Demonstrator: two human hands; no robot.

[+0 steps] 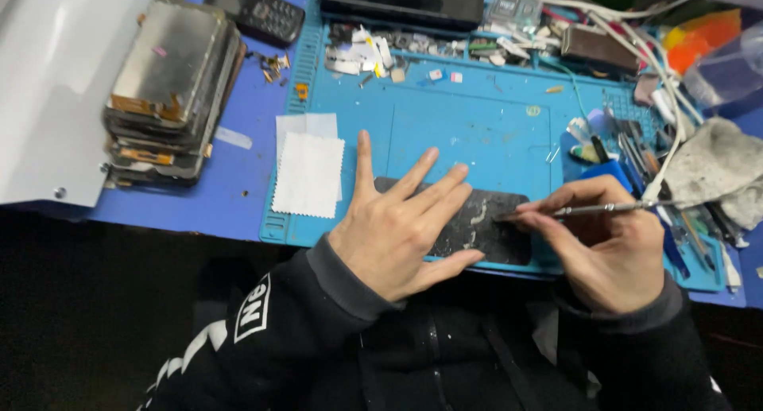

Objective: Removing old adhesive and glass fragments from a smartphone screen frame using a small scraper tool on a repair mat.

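Nearest, black sleeves, then left hand (pixel 397 228) spread flat, pinning the dark flat rectangular phone panel (pixel 485 224) lying long axis left-to-right on the blue silicone mat (pixel 469 129), right hand (pixel 608 248) pinching slim metal tweezers (pixel 592 210), tip touching its right end.

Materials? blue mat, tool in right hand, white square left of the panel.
Blue mat: likely silicone, matte, moulded ridges and trays. Tool in the right hand: metal, thin shaft with bright glint. White square: looks like cloth or paper wipe, zigzag-cut edges.
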